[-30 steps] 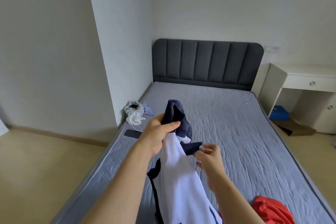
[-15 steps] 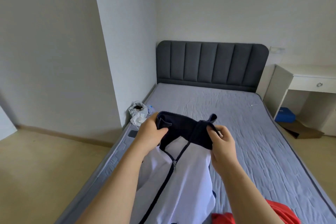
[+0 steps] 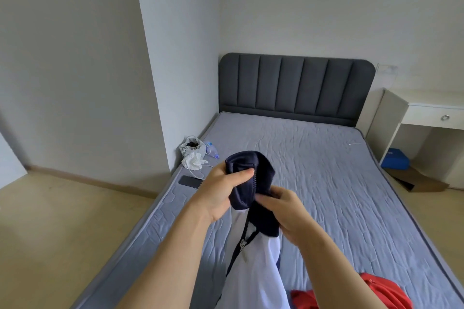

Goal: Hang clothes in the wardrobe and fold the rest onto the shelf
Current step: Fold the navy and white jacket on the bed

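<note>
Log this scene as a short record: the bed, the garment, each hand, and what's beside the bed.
bed: grey mattress; phone near left edge, red garment at near end
jacket: white, navy collar, zip open at top, held over the bed
left hand: grips the navy collar
right hand: pinches the collar lower down
beside bed: white plastic bag left, white desk right
</note>
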`<action>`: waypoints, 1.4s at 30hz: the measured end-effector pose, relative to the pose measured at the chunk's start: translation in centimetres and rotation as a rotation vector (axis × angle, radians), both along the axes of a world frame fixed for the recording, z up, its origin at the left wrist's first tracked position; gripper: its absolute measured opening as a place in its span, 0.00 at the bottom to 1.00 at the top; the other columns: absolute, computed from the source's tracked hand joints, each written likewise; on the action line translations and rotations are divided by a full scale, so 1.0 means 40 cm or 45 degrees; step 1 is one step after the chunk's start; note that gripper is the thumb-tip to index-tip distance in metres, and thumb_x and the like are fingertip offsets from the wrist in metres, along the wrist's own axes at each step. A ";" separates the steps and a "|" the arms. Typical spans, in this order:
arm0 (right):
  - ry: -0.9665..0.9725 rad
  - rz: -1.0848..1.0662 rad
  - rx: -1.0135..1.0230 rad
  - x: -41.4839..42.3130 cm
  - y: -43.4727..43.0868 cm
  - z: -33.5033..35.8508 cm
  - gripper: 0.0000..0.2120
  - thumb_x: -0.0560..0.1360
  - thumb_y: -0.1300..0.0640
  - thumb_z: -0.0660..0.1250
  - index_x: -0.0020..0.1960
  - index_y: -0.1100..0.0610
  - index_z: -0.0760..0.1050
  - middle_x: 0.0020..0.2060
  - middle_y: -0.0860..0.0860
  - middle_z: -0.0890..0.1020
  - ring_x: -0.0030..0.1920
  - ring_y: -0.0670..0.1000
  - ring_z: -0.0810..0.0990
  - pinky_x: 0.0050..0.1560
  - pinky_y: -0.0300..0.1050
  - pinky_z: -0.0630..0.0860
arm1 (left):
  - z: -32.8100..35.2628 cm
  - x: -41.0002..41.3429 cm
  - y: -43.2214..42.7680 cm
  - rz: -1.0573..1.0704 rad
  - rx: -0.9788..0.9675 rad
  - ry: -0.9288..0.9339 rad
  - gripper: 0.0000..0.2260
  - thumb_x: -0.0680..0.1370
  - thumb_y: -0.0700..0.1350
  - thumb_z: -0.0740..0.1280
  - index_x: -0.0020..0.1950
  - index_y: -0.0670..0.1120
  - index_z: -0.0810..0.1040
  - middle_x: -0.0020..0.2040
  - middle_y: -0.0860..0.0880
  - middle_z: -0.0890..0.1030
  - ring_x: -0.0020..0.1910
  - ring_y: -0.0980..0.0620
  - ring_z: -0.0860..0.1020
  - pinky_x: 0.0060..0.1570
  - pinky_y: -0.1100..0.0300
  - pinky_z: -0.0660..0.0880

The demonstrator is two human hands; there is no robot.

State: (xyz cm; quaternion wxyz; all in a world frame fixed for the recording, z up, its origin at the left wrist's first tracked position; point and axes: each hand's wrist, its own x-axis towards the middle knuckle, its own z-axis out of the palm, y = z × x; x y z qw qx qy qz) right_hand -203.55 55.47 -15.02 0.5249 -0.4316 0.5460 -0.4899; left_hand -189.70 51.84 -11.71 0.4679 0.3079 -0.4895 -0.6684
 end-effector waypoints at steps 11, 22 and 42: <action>-0.438 -0.249 -0.298 -0.031 0.016 0.038 0.07 0.78 0.64 0.60 0.46 0.63 0.77 0.39 0.60 0.83 0.40 0.58 0.82 0.42 0.50 0.80 | -0.109 0.008 0.010 -0.203 -0.523 -0.924 0.27 0.75 0.34 0.65 0.69 0.55 0.63 0.64 0.60 0.67 0.62 0.70 0.65 0.56 0.76 0.63; -1.043 -0.039 -0.159 -0.046 0.028 0.008 0.21 0.69 0.47 0.62 0.56 0.59 0.76 0.50 0.59 0.83 0.47 0.55 0.84 0.45 0.49 0.81 | -0.068 0.018 -0.018 0.261 -0.565 -0.951 0.09 0.67 0.41 0.72 0.42 0.52 0.75 0.32 0.57 0.75 0.33 0.56 0.71 0.33 0.65 0.66; -0.082 -0.369 -0.170 -0.032 0.035 0.008 0.07 0.72 0.63 0.61 0.37 0.58 0.75 0.28 0.48 0.77 0.30 0.46 0.74 0.31 0.36 0.72 | -0.034 0.001 -0.004 0.619 -0.725 -1.082 0.06 0.78 0.49 0.63 0.44 0.49 0.75 0.31 0.55 0.75 0.33 0.55 0.73 0.36 0.59 0.69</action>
